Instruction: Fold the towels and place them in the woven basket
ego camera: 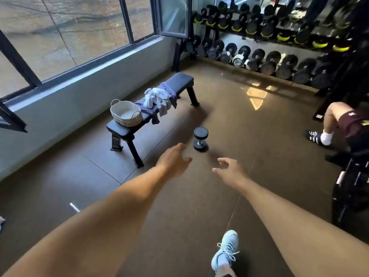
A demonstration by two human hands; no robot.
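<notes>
Towels [159,98], purple and white, lay in a loose unfolded heap across the middle of the black padded counter [181,79], some cloth hanging over its near long edge. The woven basket [125,113] stood at the counter's near end, just beside the heap. Both hands were extended over the floor [249,120], well apart from the counter. The left hand [173,159] and the right hand [229,168] were apart from each other, fingers loosely spread, gripping nothing. A dumbbell [200,138] stood upright on the floor near the counter's near end.
</notes>
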